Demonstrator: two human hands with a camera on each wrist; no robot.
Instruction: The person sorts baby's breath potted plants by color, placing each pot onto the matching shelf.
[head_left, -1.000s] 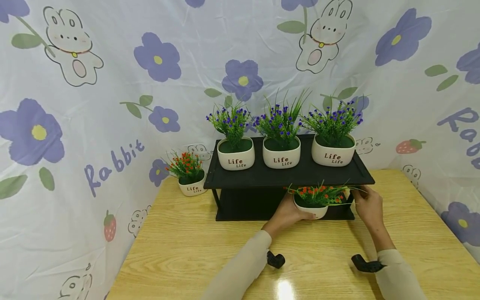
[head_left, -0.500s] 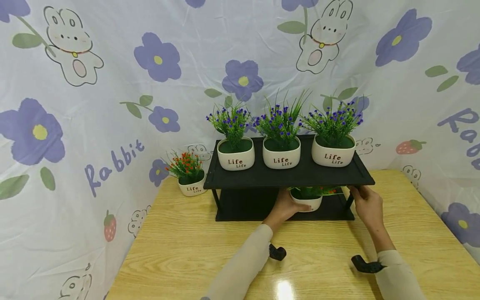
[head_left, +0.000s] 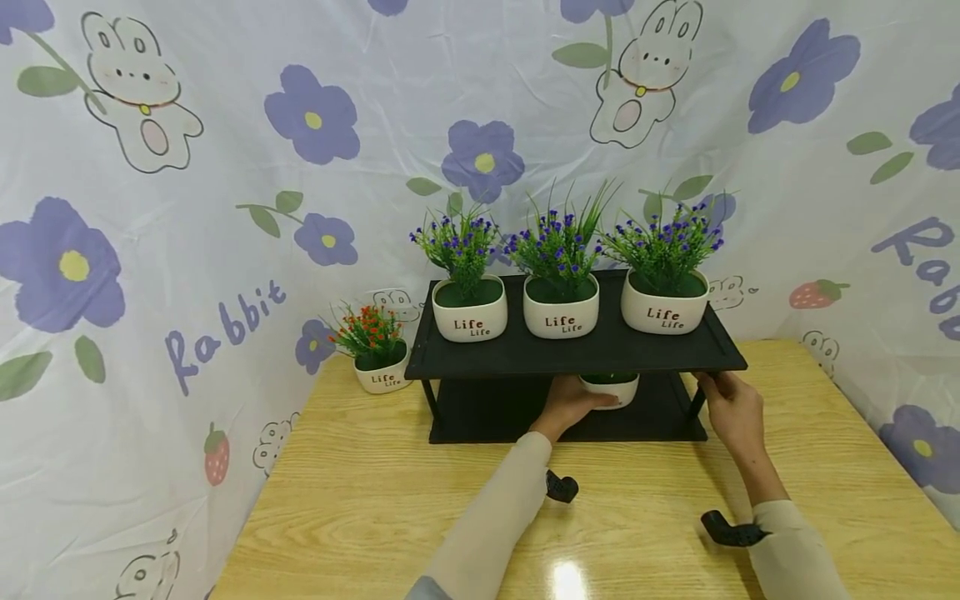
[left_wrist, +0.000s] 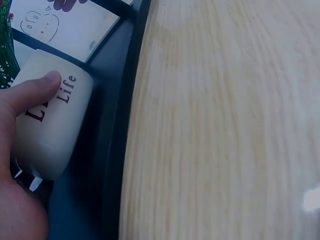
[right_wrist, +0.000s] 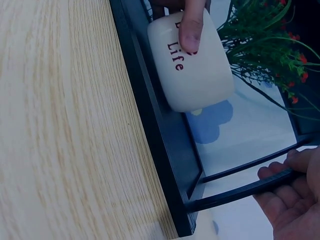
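Here, in the head view, a black two-tier shelf (head_left: 573, 354) is seen at the far side of a wooden table (head_left: 360, 508), backed by a printed cloth (head_left: 187, 167). Three white pots with purple flowers (head_left: 561, 292) are lined along the top tier. A white pot (head_left: 611, 389) is seen on the lower tier, mostly hidden under the top board, at about 1 o'clock from the left hand (head_left: 570, 404), which is wrapped against its side. The right hand (head_left: 731, 408) is placed at the shelf's right front leg, at 3 o'clock from that pot. A fourth pot with red flowers (head_left: 378, 350) is set on the table at 9 o'clock from the shelf, apart from it. In the left wrist view, the left hand (left_wrist: 20, 150) is seen clamped on the white pot (left_wrist: 52, 115), the thumb laid over the printed word "Life"; the pot is seated on the dark lower board (left_wrist: 107, 150), with the table (left_wrist: 225, 125) at 3 o'clock. In the right wrist view, the white pot (right_wrist: 192, 65) is shown inside the shelf's front rail, a finger of the left hand (right_wrist: 192, 25) pressed on its face and its red-flowered greenery (right_wrist: 265, 45) spread at 2 o'clock. The right hand (right_wrist: 292, 200) is curled round a thin black bar (right_wrist: 240, 192) at 5 o'clock.
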